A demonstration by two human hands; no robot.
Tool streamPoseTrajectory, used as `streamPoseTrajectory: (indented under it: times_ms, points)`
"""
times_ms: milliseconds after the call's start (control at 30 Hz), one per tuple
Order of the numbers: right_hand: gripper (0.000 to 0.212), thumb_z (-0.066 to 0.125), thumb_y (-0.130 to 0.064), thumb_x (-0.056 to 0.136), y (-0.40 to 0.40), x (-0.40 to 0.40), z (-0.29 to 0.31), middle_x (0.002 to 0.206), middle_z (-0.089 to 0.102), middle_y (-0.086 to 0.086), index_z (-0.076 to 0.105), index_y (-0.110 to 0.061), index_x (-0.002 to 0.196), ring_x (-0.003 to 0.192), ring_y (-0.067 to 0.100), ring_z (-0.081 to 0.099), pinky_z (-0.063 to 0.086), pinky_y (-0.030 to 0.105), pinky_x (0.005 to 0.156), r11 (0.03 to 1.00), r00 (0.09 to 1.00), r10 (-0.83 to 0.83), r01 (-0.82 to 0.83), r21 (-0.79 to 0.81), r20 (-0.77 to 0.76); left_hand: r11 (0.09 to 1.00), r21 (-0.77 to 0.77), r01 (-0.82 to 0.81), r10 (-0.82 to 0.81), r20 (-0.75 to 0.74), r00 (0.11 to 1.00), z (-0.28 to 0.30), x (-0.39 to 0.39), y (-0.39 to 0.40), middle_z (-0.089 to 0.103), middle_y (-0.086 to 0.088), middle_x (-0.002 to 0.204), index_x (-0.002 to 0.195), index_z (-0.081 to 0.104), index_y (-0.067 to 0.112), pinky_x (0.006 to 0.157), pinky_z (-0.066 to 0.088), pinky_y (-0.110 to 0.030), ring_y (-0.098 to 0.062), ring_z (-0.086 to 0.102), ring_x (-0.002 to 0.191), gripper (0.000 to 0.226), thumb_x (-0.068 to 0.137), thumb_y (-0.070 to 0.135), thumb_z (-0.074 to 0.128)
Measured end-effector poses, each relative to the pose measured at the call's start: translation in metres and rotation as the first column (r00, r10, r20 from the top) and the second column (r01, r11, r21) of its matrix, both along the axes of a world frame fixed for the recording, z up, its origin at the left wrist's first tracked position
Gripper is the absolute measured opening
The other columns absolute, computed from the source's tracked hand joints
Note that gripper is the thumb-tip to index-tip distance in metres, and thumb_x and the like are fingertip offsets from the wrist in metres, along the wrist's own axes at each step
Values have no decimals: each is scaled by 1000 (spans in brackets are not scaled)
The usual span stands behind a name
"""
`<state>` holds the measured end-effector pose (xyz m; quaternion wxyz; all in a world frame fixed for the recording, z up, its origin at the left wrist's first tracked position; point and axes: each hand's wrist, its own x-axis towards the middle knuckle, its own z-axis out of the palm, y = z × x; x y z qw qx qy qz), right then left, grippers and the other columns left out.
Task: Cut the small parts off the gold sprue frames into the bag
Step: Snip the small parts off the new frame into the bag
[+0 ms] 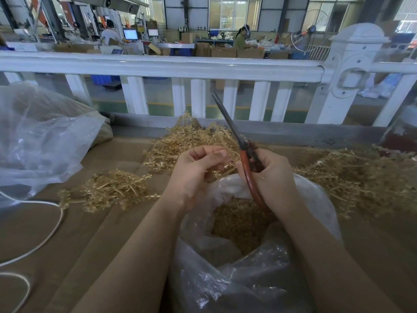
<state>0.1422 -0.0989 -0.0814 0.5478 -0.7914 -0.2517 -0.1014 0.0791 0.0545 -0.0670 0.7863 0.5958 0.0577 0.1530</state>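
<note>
My left hand pinches a gold sprue frame above the mouth of a clear plastic bag. Cut gold parts fill the bag's bottom. My right hand grips red-handled scissors, blades closed and pointing up and away towards the railing. Heaps of gold sprue frames lie on the cardboard: one at the left, one behind my hands, one at the right.
A big clear bag bulges at the left. A white cord loops over the brown cardboard surface. A white railing borders the far edge. People work at tables in the hall beyond.
</note>
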Motion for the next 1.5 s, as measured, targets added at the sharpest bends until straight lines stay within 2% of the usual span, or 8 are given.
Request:
streamPoseTrajectory:
  times_ms: [267, 433, 667, 767, 900, 1067, 1233, 1500]
  points:
    - [12, 77, -29, 86, 2, 1, 0, 71, 70, -10, 70, -24, 77, 70, 9, 67, 58, 34, 72, 995, 995, -99, 100, -22, 31, 999, 35, 8, -11, 89, 996, -1, 0, 3, 73, -3, 77, 79, 76, 19, 66, 52, -20, -11, 65, 68, 21, 60, 25, 84]
    - [13, 78, -32, 85, 2, 1, -1, 70, 68, -16, 69, -25, 77, 71, 2, 64, 52, 18, 64, 990, 991, -125, 127, -53, 46, 999, 42, -5, -2, 168, 986, -1, 1, 4, 73, 0, 79, 79, 72, 15, 68, 53, -18, -9, 69, 73, 22, 60, 15, 84]
    - [14, 78, -30, 85, 2, 1, -1, 70, 71, -9, 72, -18, 80, 71, 6, 66, 54, 19, 65, 996, 996, -90, 90, -27, 24, 998, -44, -33, 41, 185, 982, -3, 2, 3, 76, -7, 93, 77, 77, 9, 76, 59, -26, -17, 70, 78, 7, 70, 7, 76]
    - [18, 79, -30, 83, 1, 1, 0, 68, 68, -20, 67, -25, 71, 67, -2, 64, 46, 8, 59, 999, 999, -44, 44, 11, 12, 995, -100, 20, 0, 194, 981, -3, 3, 3, 75, -3, 92, 73, 79, 13, 78, 58, -24, -16, 71, 82, 10, 72, 5, 72]
    - [23, 78, -52, 73, -1, 1, 1, 77, 67, -31, 67, -32, 76, 75, -8, 63, 43, 4, 60, 997, 999, -40, 40, -63, 14, 991, -126, 46, -17, 225, 974, -3, 3, 5, 75, 1, 92, 70, 78, 18, 81, 57, -23, -13, 68, 83, 17, 74, 5, 70]
    - [57, 54, -91, 58, -6, 1, 0, 74, 60, -33, 57, -46, 93, 73, -12, 54, 32, 8, 61, 949, 987, -88, 123, -289, 132, 992, -121, -45, 77, 274, 959, -1, 3, 8, 67, 4, 67, 82, 63, 10, 70, 55, -18, -9, 66, 68, 14, 82, -4, 64]
    - [57, 47, -93, 63, -7, 2, -3, 79, 54, -30, 47, -44, 93, 72, -13, 47, 29, 10, 61, 910, 968, -86, 172, -376, 235, 977, -187, -102, 148, 248, 957, -2, 3, 10, 66, 1, 66, 89, 63, 7, 68, 55, -17, -9, 63, 65, 14, 78, 0, 68]
    - [65, 54, -83, 74, -8, 3, -7, 93, 67, -14, 58, -25, 104, 80, 8, 60, 40, 22, 64, 837, 895, -91, 307, -453, 438, 949, -277, -153, 194, 127, 973, -3, 4, 5, 71, 1, 75, 85, 67, 11, 73, 54, -18, -7, 68, 68, 16, 90, -3, 61]
